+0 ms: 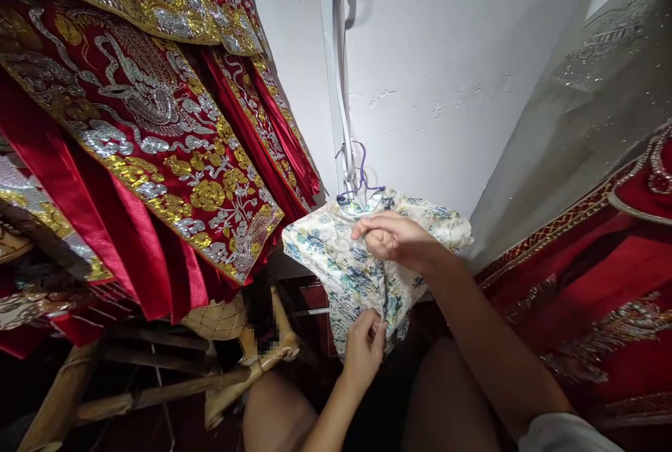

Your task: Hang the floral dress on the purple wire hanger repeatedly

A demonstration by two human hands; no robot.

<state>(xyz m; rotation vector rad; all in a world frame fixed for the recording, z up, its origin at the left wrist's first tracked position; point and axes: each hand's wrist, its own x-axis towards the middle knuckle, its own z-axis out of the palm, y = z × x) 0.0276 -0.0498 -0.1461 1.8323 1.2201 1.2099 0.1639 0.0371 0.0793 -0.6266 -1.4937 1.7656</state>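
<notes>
A cream garment with a blue and green floral print [336,256] hangs on a purple wire hanger [361,182] against the white wall. My right hand [393,236] pinches the fabric near the garment's collar, just below the hanger. My left hand [363,348] grips the cloth lower down, at the middle front of the garment. Both hands are closed on the fabric.
Red robes with gold and silver embroidery [147,130] hang at the left. More red embroidered cloth [603,284] and a grey sheer cover [577,116] hang at the right. Bamboo furniture [157,396] stands low at the left. My knees [446,403] show below.
</notes>
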